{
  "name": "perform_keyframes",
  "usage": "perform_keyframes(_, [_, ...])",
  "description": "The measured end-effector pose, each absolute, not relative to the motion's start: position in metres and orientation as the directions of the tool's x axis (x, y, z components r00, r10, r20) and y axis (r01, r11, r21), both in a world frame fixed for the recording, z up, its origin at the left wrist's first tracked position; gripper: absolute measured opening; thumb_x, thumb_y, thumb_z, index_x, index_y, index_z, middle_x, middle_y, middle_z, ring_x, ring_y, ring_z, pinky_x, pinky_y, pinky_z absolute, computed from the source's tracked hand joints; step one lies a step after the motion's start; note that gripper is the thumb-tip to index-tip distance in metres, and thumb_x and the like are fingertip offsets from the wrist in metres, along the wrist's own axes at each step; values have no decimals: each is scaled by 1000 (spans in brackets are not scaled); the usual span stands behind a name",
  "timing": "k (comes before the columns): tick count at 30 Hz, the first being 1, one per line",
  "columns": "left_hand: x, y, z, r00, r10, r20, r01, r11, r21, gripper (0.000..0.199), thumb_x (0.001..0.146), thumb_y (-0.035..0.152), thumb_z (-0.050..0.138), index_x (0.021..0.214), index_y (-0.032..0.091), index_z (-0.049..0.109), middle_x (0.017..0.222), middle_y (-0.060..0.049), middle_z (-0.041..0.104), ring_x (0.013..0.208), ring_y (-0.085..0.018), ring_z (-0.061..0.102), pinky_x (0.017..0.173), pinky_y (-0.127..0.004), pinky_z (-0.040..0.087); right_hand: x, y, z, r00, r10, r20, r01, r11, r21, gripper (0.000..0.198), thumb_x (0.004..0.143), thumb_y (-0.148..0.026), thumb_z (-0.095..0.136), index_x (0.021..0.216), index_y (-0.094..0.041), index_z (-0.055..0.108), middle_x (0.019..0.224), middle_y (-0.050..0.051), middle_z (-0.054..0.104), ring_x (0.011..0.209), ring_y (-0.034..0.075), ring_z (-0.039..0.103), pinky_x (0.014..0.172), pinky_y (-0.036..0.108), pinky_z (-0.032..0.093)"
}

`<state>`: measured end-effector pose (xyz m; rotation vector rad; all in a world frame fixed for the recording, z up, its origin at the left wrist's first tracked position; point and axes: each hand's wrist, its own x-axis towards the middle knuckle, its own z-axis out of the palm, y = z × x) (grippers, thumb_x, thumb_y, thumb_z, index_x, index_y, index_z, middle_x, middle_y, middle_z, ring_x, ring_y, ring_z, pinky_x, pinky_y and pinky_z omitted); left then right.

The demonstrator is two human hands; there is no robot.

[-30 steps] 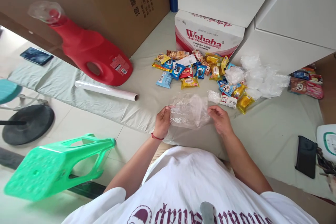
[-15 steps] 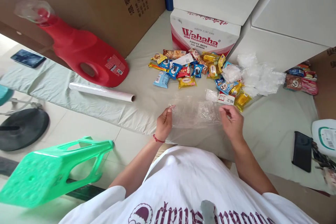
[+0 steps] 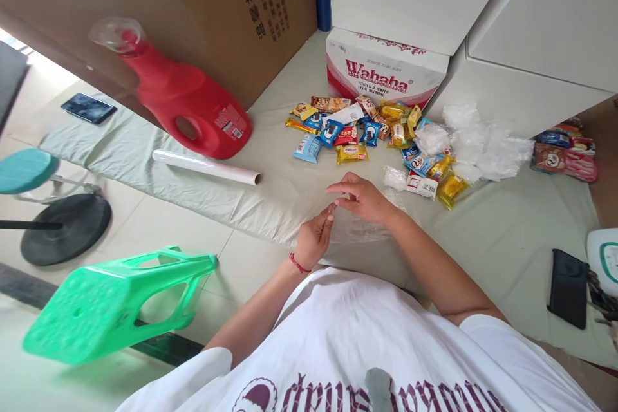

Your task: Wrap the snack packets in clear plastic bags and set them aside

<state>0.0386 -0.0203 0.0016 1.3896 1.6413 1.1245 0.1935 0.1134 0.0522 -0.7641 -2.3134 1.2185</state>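
Close together: left hand (image 3: pixel 311 241) pinching clear plastic (image 3: pixel 358 230), right hand (image 3: pixel 364 198), grip unclear; Wahaha carton (image 3: pixel 381 74), contents hidden.

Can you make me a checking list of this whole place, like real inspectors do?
Surface: wrinkled pale cloth.
Things at hand: clear plastic film, partly under the right hand; wrapped snacks lie beyond.
Clutter: crumpled white plastic, red bottle, white roll.
Hands: left hand seems to pinch the film; right fingertips are close by, grip unclear.
Cables: nothing seen for certain.
Surroundings: Wahaha box, brown carton, green stool.
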Motion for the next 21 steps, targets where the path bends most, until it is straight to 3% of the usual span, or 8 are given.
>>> perform_keyframes(2, [36,-23,1,-164,986,9,383,55,922,51,100,55,47,127,20,72,95,-10,78,86,-25,73,81,-37,58,192,114,51,-775,620,120,269,496,-826,18,95,-21,65,105,-24,79,96,3,59,75,12,58,75,26,49])
perform_keyframes(5, [28,-23,4,-194,979,-66,267,117,957,52,97,57,50,117,17,76,68,-3,66,61,-18,58,62,-31,49,193,109,45,-769,614,175,252,544,-800,18,97,-25,63,101,-25,80,94,3,61,79,14,61,76,26,48])
perform_keyframes(9, [17,-6,11,-397,891,-222,51,263,964,65,101,62,30,97,17,76,76,-7,65,68,-18,57,51,-27,40,196,93,38,-799,574,178,273,610,-744,22,99,-24,59,103,-29,80,96,2,63,82,14,61,76,26,45])
perform_keyframes(12, [14,20,12,-366,912,-187,143,254,957,46,94,60,52,83,21,73,84,-8,69,78,-20,61,57,-28,44,194,81,36,-832,542,115,326,646,-690,24,98,-22,59,102,-32,80,96,0,64,84,15,59,74,25,43])
perform_keyframes(15, [15,43,7,-301,939,-168,274,253,928,29,84,44,69,66,22,63,68,-2,63,67,-16,55,60,-27,41,197,72,35,-835,539,109,345,667,-661,26,96,-19,58,100,-33,79,93,0,64,80,15,57,68,25,40])
perform_keyframes(18, [14,51,-4,-398,902,-166,280,291,915,29,88,38,59,65,22,53,55,4,50,55,-13,45,54,-26,34,213,64,32,-790,598,136,364,637,-679,25,98,-23,55,102,-32,78,90,1,63,77,15,56,67,26,41])
perform_keyframes(21, [16,46,-12,-484,843,-234,101,320,942,25,92,40,53,73,24,49,51,7,43,47,-12,41,49,-25,32,236,52,26,-717,674,178,356,573,-738,26,101,-29,51,103,-30,77,88,3,62,76,16,57,70,28,46])
